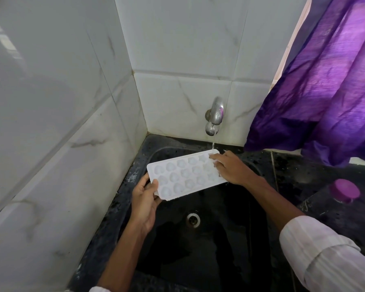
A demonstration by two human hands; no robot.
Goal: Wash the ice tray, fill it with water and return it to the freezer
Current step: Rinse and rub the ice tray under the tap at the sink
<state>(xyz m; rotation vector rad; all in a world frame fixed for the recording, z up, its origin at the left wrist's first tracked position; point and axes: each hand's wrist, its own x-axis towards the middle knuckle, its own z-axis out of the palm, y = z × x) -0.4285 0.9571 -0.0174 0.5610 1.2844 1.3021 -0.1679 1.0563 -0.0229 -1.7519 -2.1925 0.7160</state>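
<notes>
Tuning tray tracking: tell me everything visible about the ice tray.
The ice tray is white, plastic-looking, rectangular with rounded corners, with three rows of rounded cells. It is held tilted over the black sink, its far right corner under a thin stream from the tap. The left hand grips its near left end, thumb on top. The right hand lays fingers on the far right end; its thumb is hidden.
</notes>
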